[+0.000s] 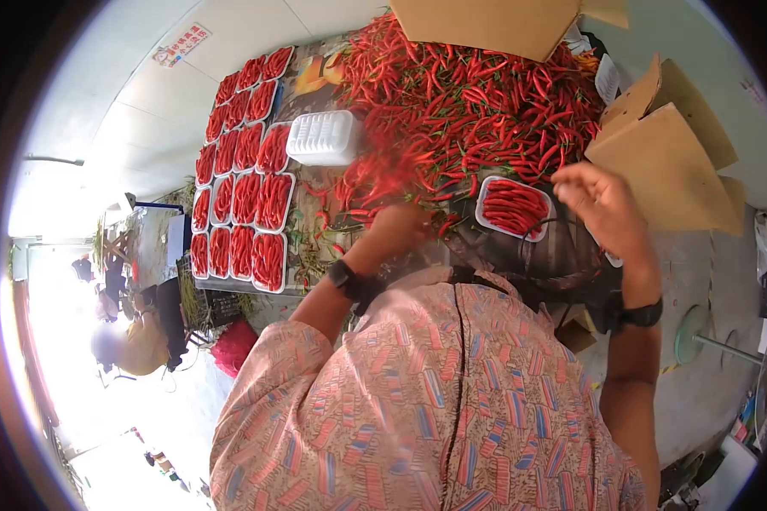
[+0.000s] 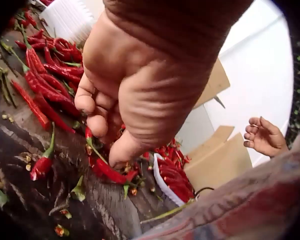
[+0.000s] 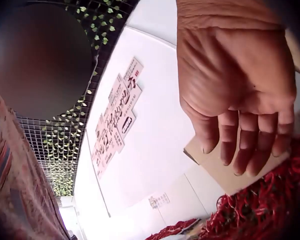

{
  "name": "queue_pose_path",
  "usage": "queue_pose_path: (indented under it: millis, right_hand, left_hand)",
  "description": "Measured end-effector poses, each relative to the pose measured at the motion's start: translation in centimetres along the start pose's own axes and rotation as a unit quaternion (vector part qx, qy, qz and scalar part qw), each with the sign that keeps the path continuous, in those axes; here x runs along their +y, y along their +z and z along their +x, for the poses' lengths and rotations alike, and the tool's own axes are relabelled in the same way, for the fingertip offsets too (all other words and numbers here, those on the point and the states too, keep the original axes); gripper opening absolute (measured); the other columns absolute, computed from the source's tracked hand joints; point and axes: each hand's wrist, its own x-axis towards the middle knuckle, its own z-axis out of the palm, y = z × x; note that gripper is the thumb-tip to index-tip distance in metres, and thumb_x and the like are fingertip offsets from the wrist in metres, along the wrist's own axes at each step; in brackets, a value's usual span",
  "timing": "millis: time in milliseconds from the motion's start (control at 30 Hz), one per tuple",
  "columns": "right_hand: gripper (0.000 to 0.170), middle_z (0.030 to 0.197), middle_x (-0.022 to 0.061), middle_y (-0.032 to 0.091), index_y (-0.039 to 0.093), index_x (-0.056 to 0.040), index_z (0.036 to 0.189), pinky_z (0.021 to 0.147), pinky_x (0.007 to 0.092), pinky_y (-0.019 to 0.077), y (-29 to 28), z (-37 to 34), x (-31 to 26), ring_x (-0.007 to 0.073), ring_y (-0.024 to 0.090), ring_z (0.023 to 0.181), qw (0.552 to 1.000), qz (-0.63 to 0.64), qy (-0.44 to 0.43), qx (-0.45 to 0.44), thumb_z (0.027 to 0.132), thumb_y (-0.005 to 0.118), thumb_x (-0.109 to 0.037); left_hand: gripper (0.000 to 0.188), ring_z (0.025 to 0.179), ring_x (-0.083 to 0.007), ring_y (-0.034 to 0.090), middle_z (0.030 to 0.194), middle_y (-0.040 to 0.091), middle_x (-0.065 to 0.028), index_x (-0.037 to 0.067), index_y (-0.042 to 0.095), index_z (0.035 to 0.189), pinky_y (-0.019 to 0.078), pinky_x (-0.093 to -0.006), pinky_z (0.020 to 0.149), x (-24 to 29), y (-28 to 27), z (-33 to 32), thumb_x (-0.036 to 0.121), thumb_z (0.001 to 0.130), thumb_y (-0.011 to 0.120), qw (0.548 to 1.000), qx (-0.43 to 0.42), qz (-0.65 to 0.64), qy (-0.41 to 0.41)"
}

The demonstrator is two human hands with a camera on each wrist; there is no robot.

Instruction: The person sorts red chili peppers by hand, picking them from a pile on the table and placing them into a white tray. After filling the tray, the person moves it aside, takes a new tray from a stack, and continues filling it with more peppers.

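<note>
The left hand [image 1: 398, 232] is low over the near edge of the chili pile [image 1: 477, 111], partly blurred. In the left wrist view this hand [image 2: 140, 95] has its thumb and fingers curled round red chilies [image 2: 107, 172], with loose ones beside it; the fingers partly hide what they hold. The right hand [image 1: 601, 209] is raised just right of a white tray filled with chilies [image 1: 515, 207]. Its fingers hang loosely bent with nothing in them, as the right wrist view shows of the hand [image 3: 235, 95].
Several filled trays [image 1: 245, 198] stand in rows on the table's left. A stack of white trays [image 1: 322, 138] is beside them. Cardboard boxes [image 1: 669, 170] stand at the right, and another box [image 1: 486, 25] is above the pile. Stems and chili bits litter the tabletop [image 2: 110, 205].
</note>
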Motion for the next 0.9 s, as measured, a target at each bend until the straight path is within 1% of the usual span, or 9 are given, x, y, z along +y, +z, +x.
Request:
queue_pose_path:
  millis: [133, 267, 333, 400, 467, 533, 600, 733, 900]
  right_hand:
    - [0.020, 0.085, 0.0029, 0.064, 0.063, 0.0023, 0.101, 0.068, 0.0232, 0.0466, 0.0, -2.4, -0.3, 0.0065, 0.056, 0.075, 0.996, -0.085, 0.000, -0.017, 0.089, 0.062, -0.014]
    - [0.020, 0.088, 0.0051, 0.065, 0.063, 0.0029, 0.102, 0.070, 0.0243, 0.0477, -4.1, -7.3, -3.1, 0.0091, 0.059, 0.080, 0.986, -0.093, 0.026, 0.137, 0.089, 0.060, -0.012]
    - [0.020, 0.088, 0.0051, 0.065, 0.063, 0.0026, 0.103, 0.071, 0.0242, 0.0481, -5.8, -9.9, -3.9, 0.0094, 0.060, 0.081, 0.980, -0.097, 0.021, 0.173, 0.089, 0.060, -0.011]
    - [0.020, 0.088, 0.0051, 0.065, 0.063, 0.0024, 0.103, 0.071, 0.0241, 0.0485, -5.2, -10.4, -4.5, 0.0097, 0.060, 0.082, 0.972, -0.102, 0.018, 0.209, 0.089, 0.059, -0.011]
    - [0.019, 0.087, 0.0048, 0.064, 0.063, 0.0018, 0.102, 0.070, 0.0234, 0.0486, -1.8, -9.8, -4.9, 0.0097, 0.060, 0.079, 0.982, -0.004, 0.073, 0.172, 0.089, 0.059, -0.012]
    - [0.019, 0.086, 0.0041, 0.064, 0.063, 0.0011, 0.102, 0.068, 0.0226, 0.0481, 2.1, -7.4, -4.1, 0.0101, 0.060, 0.076, 0.990, 0.017, 0.123, 0.074, 0.089, 0.060, -0.013]
    - [0.020, 0.085, 0.0029, 0.064, 0.063, 0.0005, 0.103, 0.067, 0.0218, 0.0478, 6.1, -4.4, -0.4, 0.0093, 0.060, 0.074, 0.981, 0.135, 0.137, 0.003, 0.089, 0.062, -0.014]
    - [0.018, 0.084, 0.0016, 0.064, 0.063, -0.0018, 0.101, 0.066, 0.0217, 0.0476, 10.9, -0.1, 3.3, 0.0083, 0.060, 0.074, 0.965, 0.202, 0.168, -0.008, 0.088, 0.063, -0.014]
    - [0.014, 0.084, 0.0009, 0.064, 0.063, -0.0033, 0.097, 0.066, 0.0215, 0.0473, 12.7, 1.1, 4.7, 0.0080, 0.060, 0.074, 0.950, 0.249, 0.185, -0.041, 0.088, 0.063, -0.014]
  left_hand:
    - [0.021, 0.086, -0.0329, 0.063, 0.092, 0.064, -0.0130, 0.010, 0.066, 0.087, 0.0500, -0.0428, 0.073, -0.7, 0.9, 0.7, 0.025, 0.073, 0.068, 0.998, -0.012, 0.036, 0.059]
    - [0.022, 0.083, -0.0319, 0.064, 0.089, 0.065, -0.0136, 0.008, 0.067, 0.090, 0.0508, -0.0404, 0.072, -1.0, -0.6, 0.4, 0.024, 0.075, 0.067, 0.998, -0.025, -0.052, 0.020]
    - [0.023, 0.078, -0.0176, 0.065, 0.089, 0.067, -0.0086, 0.006, 0.069, 0.100, 0.0513, -0.0331, 0.069, 0.1, -2.6, 0.2, 0.015, 0.079, 0.065, 0.972, -0.073, -0.204, -0.089]
    - [0.021, 0.077, -0.0140, 0.063, 0.088, 0.067, -0.0072, 0.004, 0.068, 0.100, 0.0504, -0.0306, 0.069, -0.3, -2.0, 0.2, 0.013, 0.081, 0.064, 0.960, -0.048, -0.266, -0.072]
    - [0.020, 0.076, -0.0104, 0.062, 0.087, 0.067, -0.0058, 0.001, 0.067, 0.099, 0.0494, -0.0281, 0.068, 0.0, -1.9, 0.7, 0.011, 0.083, 0.063, 0.943, -0.021, -0.327, -0.052]
    - [0.019, 0.075, -0.0092, 0.060, 0.081, 0.066, -0.0049, 0.001, 0.066, 0.097, 0.0495, -0.0274, 0.068, 1.5, -2.7, 1.2, 0.013, 0.082, 0.065, 0.903, -0.053, -0.424, -0.031]
    - [0.019, 0.075, -0.0083, 0.059, 0.083, 0.065, -0.0036, 0.001, 0.066, 0.099, 0.0492, -0.0262, 0.067, 3.0, -3.7, 1.6, 0.012, 0.084, 0.064, 0.897, -0.073, -0.436, 0.008]
    - [0.020, 0.077, -0.0083, 0.057, 0.086, 0.062, -0.0021, 0.000, 0.065, 0.103, 0.0483, -0.0257, 0.068, 4.1, -4.2, 1.1, 0.011, 0.087, 0.061, 0.878, -0.131, -0.458, 0.056]
    - [0.022, 0.078, -0.0096, 0.057, 0.089, 0.061, -0.0027, 0.000, 0.064, 0.105, 0.0481, -0.0259, 0.068, 2.9, -3.8, 0.1, 0.014, 0.089, 0.059, 0.858, -0.149, -0.490, 0.045]
